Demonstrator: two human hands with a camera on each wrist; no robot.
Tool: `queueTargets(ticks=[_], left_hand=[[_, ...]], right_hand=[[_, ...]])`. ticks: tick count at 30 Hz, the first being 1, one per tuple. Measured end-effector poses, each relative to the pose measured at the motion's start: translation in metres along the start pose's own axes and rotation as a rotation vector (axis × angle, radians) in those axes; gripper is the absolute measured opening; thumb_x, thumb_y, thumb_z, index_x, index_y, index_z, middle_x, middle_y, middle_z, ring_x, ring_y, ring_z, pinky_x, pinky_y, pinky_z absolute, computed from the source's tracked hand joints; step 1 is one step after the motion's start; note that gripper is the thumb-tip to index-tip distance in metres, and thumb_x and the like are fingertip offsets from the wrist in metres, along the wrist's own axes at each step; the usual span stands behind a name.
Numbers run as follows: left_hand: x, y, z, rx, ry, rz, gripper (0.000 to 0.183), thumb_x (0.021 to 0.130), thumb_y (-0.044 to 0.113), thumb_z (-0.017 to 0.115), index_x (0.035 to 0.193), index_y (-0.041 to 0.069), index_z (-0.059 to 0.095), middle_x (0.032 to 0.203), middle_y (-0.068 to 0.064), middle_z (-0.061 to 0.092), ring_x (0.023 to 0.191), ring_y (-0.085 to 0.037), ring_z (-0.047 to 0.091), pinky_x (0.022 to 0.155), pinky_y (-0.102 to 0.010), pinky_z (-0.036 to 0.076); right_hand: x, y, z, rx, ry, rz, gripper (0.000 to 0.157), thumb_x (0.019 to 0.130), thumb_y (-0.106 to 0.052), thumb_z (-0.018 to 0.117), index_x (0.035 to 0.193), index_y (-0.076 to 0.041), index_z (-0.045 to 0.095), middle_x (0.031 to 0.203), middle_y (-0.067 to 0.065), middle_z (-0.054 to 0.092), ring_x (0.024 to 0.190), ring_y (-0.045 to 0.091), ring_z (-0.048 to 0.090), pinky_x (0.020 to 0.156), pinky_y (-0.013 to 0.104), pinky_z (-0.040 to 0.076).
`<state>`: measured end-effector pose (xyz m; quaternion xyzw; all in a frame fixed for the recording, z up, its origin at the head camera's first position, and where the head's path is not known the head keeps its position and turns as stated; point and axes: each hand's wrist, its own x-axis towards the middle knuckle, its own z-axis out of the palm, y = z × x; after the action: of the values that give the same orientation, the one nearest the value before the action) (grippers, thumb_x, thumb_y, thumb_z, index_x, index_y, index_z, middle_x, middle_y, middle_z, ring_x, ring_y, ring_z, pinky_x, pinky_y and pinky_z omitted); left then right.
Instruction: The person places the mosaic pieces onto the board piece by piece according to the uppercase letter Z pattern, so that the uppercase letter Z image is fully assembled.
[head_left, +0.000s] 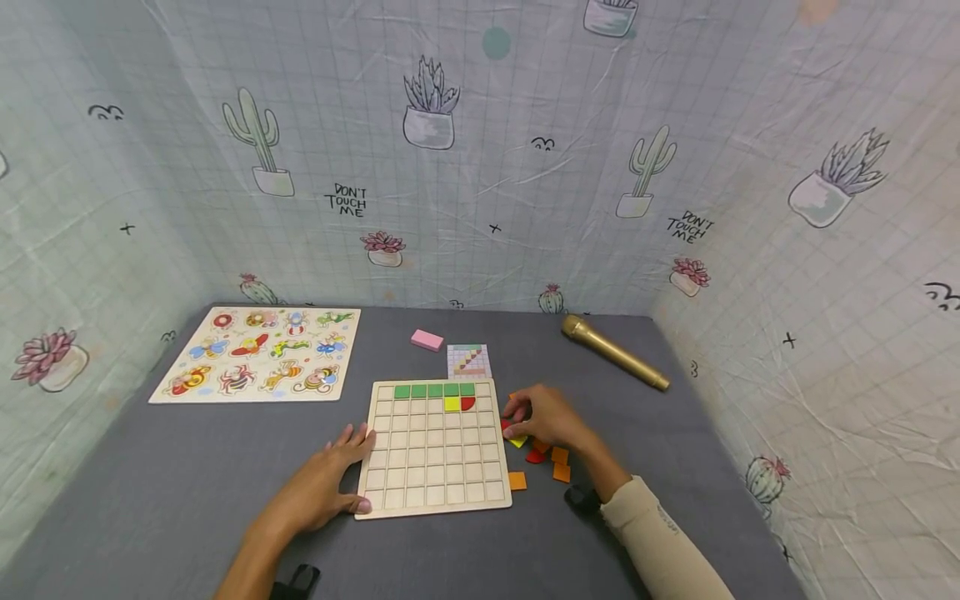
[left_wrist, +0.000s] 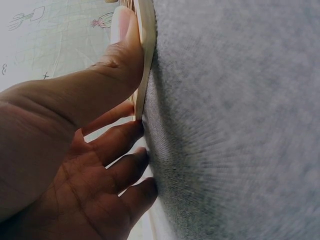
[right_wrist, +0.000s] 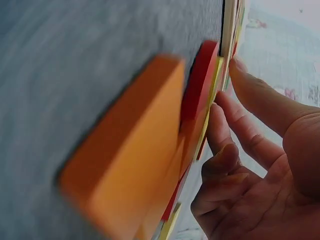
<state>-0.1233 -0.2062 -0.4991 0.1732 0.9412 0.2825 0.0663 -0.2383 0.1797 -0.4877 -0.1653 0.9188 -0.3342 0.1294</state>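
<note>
A pale wooden grid board lies in the middle of the table in the head view. It bears a row of green squares, a yellow square and a red rounded piece. My left hand rests at its left edge, thumb on the near corner and fingers spread. To the right, my right hand reaches down to a red piece and a yellow piece beside the board. Whether it pinches one is unclear. Orange squares loom close in the right wrist view.
A small pattern card touches the board's far edge, with a pink block behind it. A picture puzzle board lies at back left, a gold microphone at back right. Printed cloth walls the table.
</note>
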Motion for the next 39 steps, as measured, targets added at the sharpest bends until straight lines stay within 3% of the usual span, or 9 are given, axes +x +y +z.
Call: queueTargets(ticks=[9,18,24,32,39], left_hand=[[0.0,0.0,-0.001,0.001,0.0,0.008,0.103,0.07,0.027,0.095,0.158,-0.002,0.048,0.167,-0.026,0.038,0.157,-0.053,0.029,0.122,-0.074,0.031],[0.0,0.0,0.0,0.004,-0.006,-0.006,0.104,0.07,0.027,0.095,0.158,-0.001,0.047,0.168,-0.025,0.038,0.158,-0.052,0.029,0.122,-0.074,0.031],[0.0,0.0,0.001,0.014,-0.002,-0.013,0.104,0.069,0.026,0.096,0.158,-0.001,0.048,0.167,-0.025,0.039,0.158,-0.052,0.03,0.122,-0.073,0.031],[0.0,0.0,0.002,0.015,0.003,-0.009,0.104,0.069,0.026,0.096,0.157,-0.002,0.048,0.167,-0.026,0.039,0.157,-0.052,0.03,0.122,-0.073,0.031],[-0.001,0.0,0.002,0.011,-0.009,-0.018,0.104,0.07,0.025,0.096,0.158,-0.001,0.047,0.168,-0.025,0.038,0.158,-0.052,0.029,0.122,-0.073,0.031]], right_hand=[[0.003,-0.005,0.005,0.012,-0.003,-0.013,0.021,0.084,-0.011,0.091,0.094,-0.01,0.073,0.081,0.0,0.068,0.072,0.016,0.062,0.066,0.029,0.055],[0.001,-0.006,0.004,0.056,0.089,-0.072,0.01,0.092,-0.012,0.084,0.093,-0.015,0.075,0.079,0.0,0.065,0.074,0.018,0.059,0.069,0.031,0.052],[0.002,-0.015,0.005,0.018,0.166,-0.026,0.016,0.091,-0.017,0.086,0.092,-0.017,0.07,0.086,-0.003,0.066,0.08,0.015,0.062,0.072,0.032,0.053],[0.004,-0.027,0.008,-0.004,0.181,-0.038,0.008,0.096,-0.015,0.079,0.101,-0.019,0.074,0.093,-0.003,0.069,0.078,0.016,0.06,0.064,0.03,0.052],[0.006,-0.034,0.01,-0.031,0.21,-0.028,0.012,0.096,-0.021,0.081,0.096,-0.022,0.069,0.094,-0.006,0.07,0.084,0.014,0.061,0.073,0.032,0.051]])
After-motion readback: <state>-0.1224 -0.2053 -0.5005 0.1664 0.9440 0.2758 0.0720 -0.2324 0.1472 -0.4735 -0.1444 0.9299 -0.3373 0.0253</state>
